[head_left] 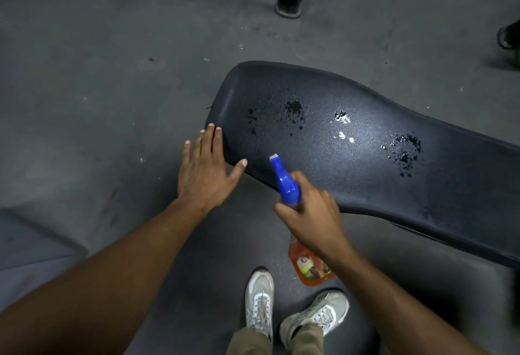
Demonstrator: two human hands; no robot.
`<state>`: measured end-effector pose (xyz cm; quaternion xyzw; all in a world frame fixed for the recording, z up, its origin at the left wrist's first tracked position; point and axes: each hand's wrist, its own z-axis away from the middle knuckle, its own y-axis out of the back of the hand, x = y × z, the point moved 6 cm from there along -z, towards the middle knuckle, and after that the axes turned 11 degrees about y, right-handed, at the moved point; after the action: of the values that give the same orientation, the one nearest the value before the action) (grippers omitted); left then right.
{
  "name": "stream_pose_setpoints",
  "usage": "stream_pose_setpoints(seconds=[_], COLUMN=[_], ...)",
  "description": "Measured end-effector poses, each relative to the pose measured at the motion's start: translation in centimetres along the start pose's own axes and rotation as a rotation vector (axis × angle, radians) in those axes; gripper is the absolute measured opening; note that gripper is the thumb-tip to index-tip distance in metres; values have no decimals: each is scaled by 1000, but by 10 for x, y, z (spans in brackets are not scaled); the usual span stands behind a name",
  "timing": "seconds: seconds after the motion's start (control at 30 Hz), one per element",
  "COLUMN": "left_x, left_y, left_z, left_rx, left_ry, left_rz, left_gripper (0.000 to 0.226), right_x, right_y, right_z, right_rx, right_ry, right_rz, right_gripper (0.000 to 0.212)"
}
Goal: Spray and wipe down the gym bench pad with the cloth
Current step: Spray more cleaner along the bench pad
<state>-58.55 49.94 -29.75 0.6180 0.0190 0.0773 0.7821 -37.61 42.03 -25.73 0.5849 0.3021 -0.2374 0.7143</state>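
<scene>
Right hand grips spray bottle, nozzle toward bench pad; left hand flat.

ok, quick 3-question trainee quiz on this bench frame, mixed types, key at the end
1. True or false: the left hand lies open, fingers straight, on the edge of the bench pad.
2. What does the right hand hold?
A. a cloth
B. the spray bottle
C. nothing
3. Fill in: the wet spray patches lie on the ____, and no ____ for wiping shows in view.

Key: 1 true; 2 B; 3 bench pad, cloth.
</scene>
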Motion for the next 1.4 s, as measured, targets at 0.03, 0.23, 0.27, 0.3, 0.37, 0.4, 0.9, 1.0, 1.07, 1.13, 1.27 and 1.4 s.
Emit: stream_pose_setpoints(seconds=[0.03, 0.23, 0.27, 0.3, 0.37, 0.4, 0.9, 1.0, 1.07, 1.13, 1.27, 1.4], left_x=[1, 19, 23, 28, 37, 42, 95, 102, 106, 109, 121, 138], left_y=[0, -1, -1, -1, 0, 0, -6, -5, -4, -2, 0, -3], left_z=[0, 4, 5, 5, 7, 8, 19, 21, 22, 23, 26, 31], left_rx=[-1, 3, 3, 5, 16, 21, 24, 23, 29, 31, 38, 33], left_ry=[-8, -82, -91, -102, -125, -135, -218, -227, -234, -239, -255, -285], left_rz=[-4, -24, -27, -31, -35, -36, -62, -73, -84, -93, -95, -89], left_gripper=[94, 92, 92, 92, 92, 92, 92, 92, 93, 93, 92, 92], right_x=[4, 35, 40, 44, 51, 55, 73, 71, 77, 87, 105, 117], right_y=[1, 13, 15, 18, 22, 24, 33, 31, 34, 38, 50, 63], right_z=[6, 37, 41, 45, 52, 56, 98, 99, 103, 109, 126, 137], right_rx=[8, 63, 68, 69, 68, 73, 2, 12, 58, 91, 132, 162], right_ry=[-18, -172, -197, -218, -240, -246, -217, -214, -255, -322, -396, -426], right_rz=[-14, -40, -39, -31, -6, 0, 6, 5, -31, -58, -46, -21], right_gripper=[28, 22, 21, 21, 21, 21, 28, 28, 26, 25, 25, 26])
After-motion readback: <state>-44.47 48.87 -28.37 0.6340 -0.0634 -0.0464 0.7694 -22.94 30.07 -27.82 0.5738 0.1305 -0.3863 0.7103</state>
